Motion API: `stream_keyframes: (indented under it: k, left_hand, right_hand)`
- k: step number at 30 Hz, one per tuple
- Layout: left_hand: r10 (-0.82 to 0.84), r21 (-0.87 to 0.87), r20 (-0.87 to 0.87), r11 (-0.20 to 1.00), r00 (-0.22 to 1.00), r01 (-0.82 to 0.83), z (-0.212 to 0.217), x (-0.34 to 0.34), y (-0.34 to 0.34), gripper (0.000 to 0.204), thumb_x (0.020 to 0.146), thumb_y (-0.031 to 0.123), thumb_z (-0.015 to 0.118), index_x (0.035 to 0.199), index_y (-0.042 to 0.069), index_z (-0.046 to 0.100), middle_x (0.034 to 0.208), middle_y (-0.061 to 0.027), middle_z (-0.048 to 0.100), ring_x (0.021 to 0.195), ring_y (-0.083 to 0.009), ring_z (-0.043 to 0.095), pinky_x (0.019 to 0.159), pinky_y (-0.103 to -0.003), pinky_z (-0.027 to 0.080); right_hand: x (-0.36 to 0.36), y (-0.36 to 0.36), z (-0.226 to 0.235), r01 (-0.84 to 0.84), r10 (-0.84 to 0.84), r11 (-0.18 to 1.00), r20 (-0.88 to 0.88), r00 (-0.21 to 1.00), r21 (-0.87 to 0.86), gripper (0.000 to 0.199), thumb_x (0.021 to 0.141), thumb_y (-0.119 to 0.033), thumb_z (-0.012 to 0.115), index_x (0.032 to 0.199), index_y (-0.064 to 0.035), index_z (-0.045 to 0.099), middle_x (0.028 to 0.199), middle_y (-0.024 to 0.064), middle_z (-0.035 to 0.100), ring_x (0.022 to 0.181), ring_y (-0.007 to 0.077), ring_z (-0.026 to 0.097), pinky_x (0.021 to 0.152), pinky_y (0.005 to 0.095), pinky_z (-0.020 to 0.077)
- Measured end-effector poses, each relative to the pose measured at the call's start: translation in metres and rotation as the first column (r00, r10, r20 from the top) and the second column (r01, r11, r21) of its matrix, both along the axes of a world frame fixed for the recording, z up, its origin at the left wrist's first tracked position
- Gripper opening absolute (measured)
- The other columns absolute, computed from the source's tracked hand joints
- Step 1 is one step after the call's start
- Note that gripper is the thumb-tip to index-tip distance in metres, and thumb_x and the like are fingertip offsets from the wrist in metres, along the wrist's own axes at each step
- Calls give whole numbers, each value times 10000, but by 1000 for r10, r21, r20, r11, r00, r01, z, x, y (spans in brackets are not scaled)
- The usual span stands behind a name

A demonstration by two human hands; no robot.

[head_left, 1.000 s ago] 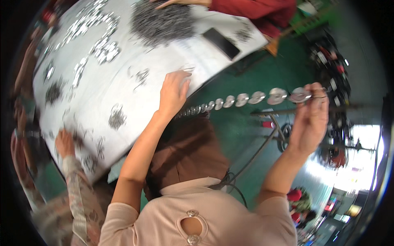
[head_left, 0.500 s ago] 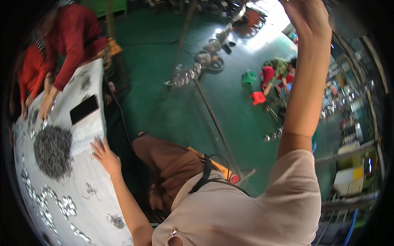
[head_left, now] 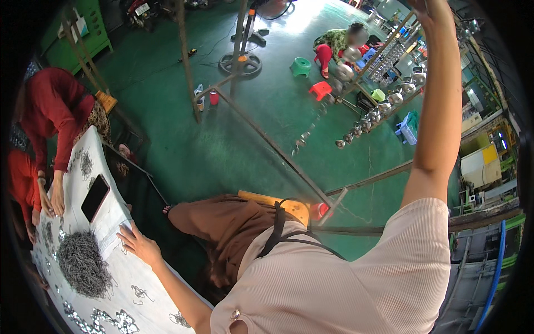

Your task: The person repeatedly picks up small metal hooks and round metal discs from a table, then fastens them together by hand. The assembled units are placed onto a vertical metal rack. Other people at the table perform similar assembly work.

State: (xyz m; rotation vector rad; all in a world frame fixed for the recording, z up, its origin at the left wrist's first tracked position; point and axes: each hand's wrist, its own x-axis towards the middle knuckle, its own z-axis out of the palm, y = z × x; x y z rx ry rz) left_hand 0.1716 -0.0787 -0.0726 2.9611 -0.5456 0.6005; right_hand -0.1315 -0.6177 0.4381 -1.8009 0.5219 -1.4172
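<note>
My left hand (head_left: 136, 245) lies flat and released, fingers spread, on the white cloth-covered table (head_left: 150, 281), touching a pale sheet of paper (head_left: 114, 236) at the table's edge. Just beyond my fingertips lies a grey heap of thin bent metal wire hooks (head_left: 83, 270), tangled and dull, with smaller loose clusters scattered over the cloth near my wrist. Farther out from the hand, past the paper, a flat black rectangular phone (head_left: 95, 197) rests on the cloth. My right hand (head_left: 425, 8) is raised high at the top edge, cut off by the rim; I cannot tell whether it grips anything. Below that arm hangs a row of shiny rounded metal ladles (head_left: 370, 117) on a slanting rod. On the green floor well beyond stand a small green plastic stool (head_left: 301, 67) and a red one (head_left: 321, 89).
</note>
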Motion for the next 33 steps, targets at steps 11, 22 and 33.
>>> stream_keyframes:
  k: [11, 22, 33]
  left_hand:
    - [-14, 30, -29, 999, 999, 15, -15, 7, -2, 634, 802, -28, 552, 1359, 243, 415, 1509, -140, 233, 1405, -380, 161, 1078, -588, 220]
    - [-1, -38, -37, 999, 999, 0, -30, 11, 3, 393, 837, -16, 477, 1204, 112, 529, 1498, -143, 275, 1411, -356, 170, 1097, -561, 191]
    - [11, -86, -18, 996, 1000, -12, -27, 8, 0, 320, 871, -10, 445, 1149, 101, 559, 1481, -137, 313, 1409, -347, 181, 1100, -565, 184]
  right_hand:
    - [-136, 20, 11, 269, -270, 963, 37, 962, 17, 185, 864, -246, 642, 1011, -140, 605, 851, -33, 606, 773, 76, 531, 638, 261, 400]
    - [-192, 16, 48, 447, -445, 894, 161, 881, 26, 242, 822, -305, 684, 1026, -177, 667, 883, -79, 621, 811, 75, 532, 771, 287, 339]
    - [-182, -20, 89, 375, -369, 927, 239, 898, 24, 76, 831, -229, 677, 851, -157, 660, 735, -74, 601, 719, 64, 552, 615, 237, 328]
